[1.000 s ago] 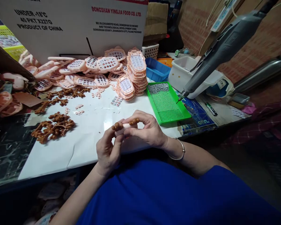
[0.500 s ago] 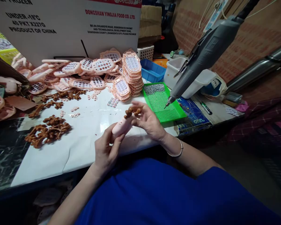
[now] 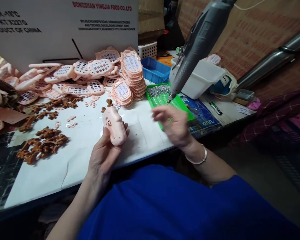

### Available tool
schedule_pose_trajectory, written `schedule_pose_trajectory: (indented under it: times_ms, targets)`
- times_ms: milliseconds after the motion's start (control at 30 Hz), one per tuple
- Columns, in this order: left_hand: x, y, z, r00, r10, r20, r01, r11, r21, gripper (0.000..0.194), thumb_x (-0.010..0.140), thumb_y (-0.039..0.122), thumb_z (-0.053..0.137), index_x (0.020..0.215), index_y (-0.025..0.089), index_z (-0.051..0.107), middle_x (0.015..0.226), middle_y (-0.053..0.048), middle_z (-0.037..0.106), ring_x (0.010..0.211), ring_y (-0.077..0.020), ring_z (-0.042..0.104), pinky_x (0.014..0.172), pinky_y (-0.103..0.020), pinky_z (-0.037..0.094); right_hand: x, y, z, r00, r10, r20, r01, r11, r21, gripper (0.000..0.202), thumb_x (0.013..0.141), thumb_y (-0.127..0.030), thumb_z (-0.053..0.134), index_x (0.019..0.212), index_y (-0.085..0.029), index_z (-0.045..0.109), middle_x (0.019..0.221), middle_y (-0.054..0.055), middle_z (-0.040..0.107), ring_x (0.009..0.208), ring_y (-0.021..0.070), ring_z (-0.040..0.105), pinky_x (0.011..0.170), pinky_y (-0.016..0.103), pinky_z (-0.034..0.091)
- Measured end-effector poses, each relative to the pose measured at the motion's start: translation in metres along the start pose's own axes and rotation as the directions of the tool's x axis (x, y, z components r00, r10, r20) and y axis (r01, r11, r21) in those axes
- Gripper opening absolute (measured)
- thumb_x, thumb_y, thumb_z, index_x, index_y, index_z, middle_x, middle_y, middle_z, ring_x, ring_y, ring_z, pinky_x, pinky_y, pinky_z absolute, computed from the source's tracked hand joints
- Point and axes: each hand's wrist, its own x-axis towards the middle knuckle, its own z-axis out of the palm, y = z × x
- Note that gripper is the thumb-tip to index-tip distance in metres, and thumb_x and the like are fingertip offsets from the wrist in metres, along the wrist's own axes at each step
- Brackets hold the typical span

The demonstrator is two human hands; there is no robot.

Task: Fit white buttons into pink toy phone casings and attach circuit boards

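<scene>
My left hand (image 3: 103,150) is closed around a pale pink plastic toy phone casing (image 3: 116,128), its smooth back with small screw holes turned up. A brown knobbly plastic piece (image 3: 109,103) sticks out at the casing's far end. My right hand (image 3: 173,125) is in the air over the near edge of the green tray (image 3: 191,116), apart from the casing. Its fingers look bent but are smeared by motion, so whether they hold anything cannot be seen. Small silver screws (image 3: 158,90) lie heaped in the tray's far part. An electric screwdriver (image 3: 192,53) hangs above, tip down.
Pink keypad shells (image 3: 132,63) are stacked at the back, with a loose heap (image 3: 75,71) to their left. Brown plastic pieces (image 3: 41,143) lie on the left. Behind the tray stand a blue bin (image 3: 156,70) and a white tub (image 3: 200,80).
My right hand has left the brown piece and casing and moved right to the green tray. My left hand has turned the casing so its back shows. The camera view has shifted slightly.
</scene>
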Motion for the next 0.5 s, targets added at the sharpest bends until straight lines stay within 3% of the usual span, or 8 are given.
schedule_pose_trajectory:
  times_ms: [67, 100, 167, 233, 300, 400, 500]
  targets:
    - [0.000, -0.011, 0.001, 0.996, 0.046, 0.075, -0.047, 0.999, 0.013, 0.028, 0.098, 0.025, 0.040, 0.107, 0.015, 0.065, 0.097, -0.009, 0.072, 0.092, -0.0165, 0.069, 0.085, -0.029, 0.055, -0.010, -0.002, 0.019, 0.942, 0.132, 0.309, -0.165, 0.983, 0.085, 0.047, 0.088, -0.058, 0.049, 0.095, -0.014, 0.064, 0.075, 0.003, 0.065, 0.064, 0.0113, 0.060, 0.064, 0.025, 0.048]
    - [0.000, -0.016, 0.001, 0.988, 0.082, 0.132, -0.088, 0.995, 0.040, 0.023, 0.095, 0.025, 0.048, 0.104, 0.016, 0.066, 0.099, -0.008, 0.072, 0.095, -0.0154, 0.068, 0.087, -0.026, 0.054, -0.014, -0.002, 0.027, 0.911, 0.172, 0.375, -0.233, 0.965, 0.121, 0.053, 0.087, -0.062, 0.048, 0.100, -0.012, 0.062, 0.072, 0.003, 0.064, 0.062, 0.0109, 0.058, 0.061, 0.024, 0.047]
    - [-0.001, -0.026, 0.000, 0.951, 0.174, 0.254, -0.205, 0.973, 0.102, 0.018, 0.084, 0.027, 0.067, 0.101, 0.021, 0.068, 0.103, -0.004, 0.072, 0.098, -0.0135, 0.066, 0.089, -0.021, 0.051, -0.020, 0.000, 0.040, 0.909, 0.205, 0.363, -0.277, 0.948, 0.158, 0.057, 0.088, -0.063, 0.045, 0.101, -0.010, 0.061, 0.071, 0.002, 0.062, 0.062, 0.0102, 0.057, 0.059, 0.022, 0.044]
    - [0.000, -0.032, -0.003, 0.911, 0.227, 0.344, -0.296, 0.941, 0.162, 0.033, 0.069, 0.029, 0.081, 0.100, 0.027, 0.069, 0.105, 0.000, 0.072, 0.101, -0.0138, 0.065, 0.089, -0.020, 0.049, -0.023, 0.003, 0.043, 0.944, 0.178, 0.279, -0.220, 0.967, 0.128, 0.053, 0.091, -0.060, 0.042, 0.091, -0.010, 0.060, 0.071, 0.002, 0.061, 0.062, 0.0090, 0.054, 0.058, 0.020, 0.041]
    - [0.002, -0.033, -0.005, 0.904, 0.221, 0.365, -0.314, 0.923, 0.220, 0.041, 0.062, 0.035, 0.085, 0.100, 0.028, 0.070, 0.108, -0.001, 0.072, 0.105, -0.0171, 0.064, 0.089, -0.023, 0.051, -0.025, 0.004, 0.041, 0.963, 0.099, 0.249, -0.115, 0.992, 0.051, 0.045, 0.094, -0.052, 0.042, 0.083, -0.012, 0.060, 0.069, 0.001, 0.060, 0.059, 0.0080, 0.052, 0.057, 0.020, 0.039]
    - [0.009, -0.031, -0.008, 0.924, 0.169, 0.343, -0.267, 0.927, 0.263, 0.049, 0.053, 0.044, 0.088, 0.094, 0.023, 0.072, 0.104, -0.005, 0.073, 0.105, -0.0242, 0.065, 0.085, -0.031, 0.054, -0.028, 0.003, 0.033, 0.948, -0.028, 0.317, 0.063, 0.993, -0.100, 0.035, 0.095, -0.041, 0.046, 0.085, -0.012, 0.061, 0.068, 0.002, 0.063, 0.057, 0.0091, 0.054, 0.056, 0.021, 0.038]
    - [0.014, -0.028, -0.010, 0.958, 0.128, 0.258, -0.196, 0.946, 0.259, 0.050, 0.038, 0.044, 0.092, 0.076, 0.019, 0.072, 0.080, -0.004, 0.073, 0.079, -0.0208, 0.069, 0.070, -0.027, 0.058, -0.031, -0.001, 0.019, 0.936, -0.173, 0.307, 0.236, 0.955, -0.180, 0.035, 0.097, -0.040, 0.043, 0.086, -0.013, 0.063, 0.070, 0.003, 0.067, 0.061, 0.0110, 0.062, 0.057, 0.022, 0.043]
